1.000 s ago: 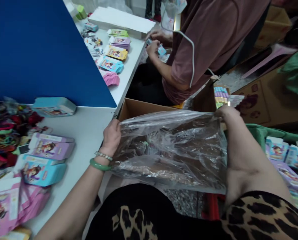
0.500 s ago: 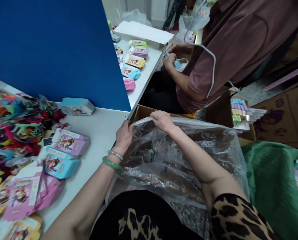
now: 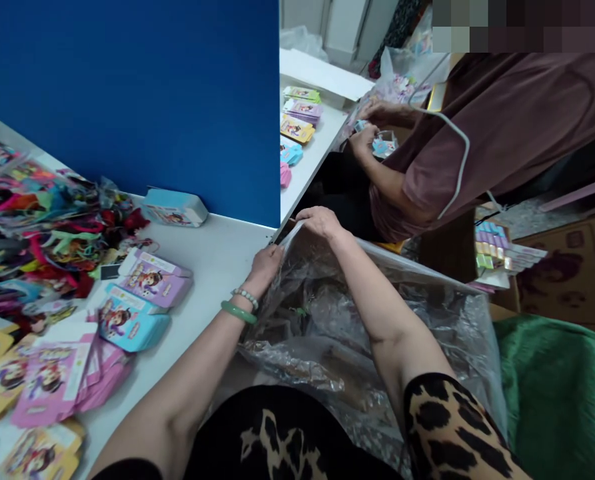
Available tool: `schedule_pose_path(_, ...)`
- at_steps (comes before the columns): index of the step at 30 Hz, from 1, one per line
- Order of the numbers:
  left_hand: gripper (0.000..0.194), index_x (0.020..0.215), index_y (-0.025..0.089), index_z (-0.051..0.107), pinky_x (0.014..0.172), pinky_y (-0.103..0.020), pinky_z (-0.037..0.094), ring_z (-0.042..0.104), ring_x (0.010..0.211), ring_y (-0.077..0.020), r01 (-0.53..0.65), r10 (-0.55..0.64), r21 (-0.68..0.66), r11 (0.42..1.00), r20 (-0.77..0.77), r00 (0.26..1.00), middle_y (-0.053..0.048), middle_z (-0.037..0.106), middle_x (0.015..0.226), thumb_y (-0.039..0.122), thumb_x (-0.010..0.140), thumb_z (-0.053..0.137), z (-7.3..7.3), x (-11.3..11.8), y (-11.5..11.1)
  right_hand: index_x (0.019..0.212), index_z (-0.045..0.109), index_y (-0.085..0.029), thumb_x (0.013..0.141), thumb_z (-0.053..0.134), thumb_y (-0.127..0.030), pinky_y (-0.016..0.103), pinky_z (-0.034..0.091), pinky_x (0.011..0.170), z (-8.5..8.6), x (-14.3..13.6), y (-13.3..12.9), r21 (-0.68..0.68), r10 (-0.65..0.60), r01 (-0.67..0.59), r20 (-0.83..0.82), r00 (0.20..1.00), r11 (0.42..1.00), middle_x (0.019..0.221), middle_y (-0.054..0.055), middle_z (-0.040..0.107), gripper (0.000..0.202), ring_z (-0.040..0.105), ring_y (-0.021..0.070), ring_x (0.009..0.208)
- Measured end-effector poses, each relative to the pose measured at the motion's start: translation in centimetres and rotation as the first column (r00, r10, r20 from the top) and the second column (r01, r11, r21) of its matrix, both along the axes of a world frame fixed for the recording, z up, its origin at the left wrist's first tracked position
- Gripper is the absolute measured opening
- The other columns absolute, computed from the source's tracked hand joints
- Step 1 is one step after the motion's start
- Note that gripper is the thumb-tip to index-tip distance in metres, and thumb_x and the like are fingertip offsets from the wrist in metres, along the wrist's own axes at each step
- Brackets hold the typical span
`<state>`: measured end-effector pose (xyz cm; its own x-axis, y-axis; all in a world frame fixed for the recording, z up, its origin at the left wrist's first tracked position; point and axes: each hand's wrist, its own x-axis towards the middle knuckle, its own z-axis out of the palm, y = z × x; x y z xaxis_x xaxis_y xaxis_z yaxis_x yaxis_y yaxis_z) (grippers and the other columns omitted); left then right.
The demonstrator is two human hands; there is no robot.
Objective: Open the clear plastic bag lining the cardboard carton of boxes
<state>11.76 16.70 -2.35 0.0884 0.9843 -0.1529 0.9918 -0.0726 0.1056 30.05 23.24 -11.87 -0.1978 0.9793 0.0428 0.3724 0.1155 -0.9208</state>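
Left hand, arm bent at the elbow and reaching forward along the table edge, fingers closed on the near-left rim of the bag. The wrist carries a green bangle and a bead bracelet. Right hand, forearm stretched diagonally across the bag from a leopard-print sleeve, palm down, fingers curled over and pinching the rim at its far-left corner. The two hands lie near each other, both at the bag's left end.

The bag is thin clear plastic, crinkled and glossy; it lines a brown cardboard box that stands just beside the table, against its right edge, in front of the person's lap. Dark shapes show through the film, too blurred to identify.

On the smooth white table: small printed cartons, one purple and one blue, both rectangular; flat pink unfolded cartons in a loose stack; a tangled heap of bright hair ties. A matte blue panel stands upright behind them. Beyond it, a co-worker in a maroon shirt holds a small blue item in both hands.
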Motion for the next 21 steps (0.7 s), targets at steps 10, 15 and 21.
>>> schedule_pose_path(10, 0.023, 0.087, 0.020, 0.065, 0.082, -0.036, 0.047, 0.066, 0.089, -0.0256, -0.026, 0.027, 0.065, 0.998, -0.015, 1.000, -0.009, 0.073, 0.091, 0.028, 0.098, 0.047, 0.0, 0.6, -1.8, 0.109, 0.080, -0.022, 0.075, 0.064, -0.009, 0.027, 0.052, 0.095, 0.1, -0.9, 1.1, 0.008, 0.152, -0.154, -0.191, 0.970, 0.988, 0.112, 0.002, 0.076, 0.039, 0.068, 0.0217, 0.108)
schedule_pose_path(15, 0.026, 0.090, 0.020, 0.070, 0.088, -0.040, 0.049, 0.068, 0.097, -0.0285, -0.057, 0.059, 0.041, 0.998, -0.038, 0.998, -0.011, 0.074, 0.092, 0.031, 0.100, 0.048, -0.7, 0.6, 0.2, 0.089, 0.082, -0.015, 0.070, 0.066, -0.007, 0.025, 0.055, 0.076, 0.5, -0.2, 1.8, -0.090, 0.147, -0.174, -0.244, 0.958, 0.981, 0.086, 0.005, 0.078, 0.025, 0.072, 0.0213, 0.084)
schedule_pose_path(21, 0.027, 0.110, 0.015, 0.067, 0.088, -0.041, 0.057, 0.067, 0.097, -0.0204, -0.058, 0.059, -0.022, 0.998, 0.022, 0.998, -0.009, 0.069, 0.111, 0.039, 0.097, 0.062, -3.3, 0.2, 2.2, 0.078, 0.080, -0.013, 0.064, 0.069, -0.004, 0.028, 0.056, 0.069, 1.0, 0.1, 3.2, -0.162, 0.170, -0.222, -0.284, 0.944, 0.961, 0.069, 0.008, 0.075, 0.020, 0.068, 0.0198, 0.066)
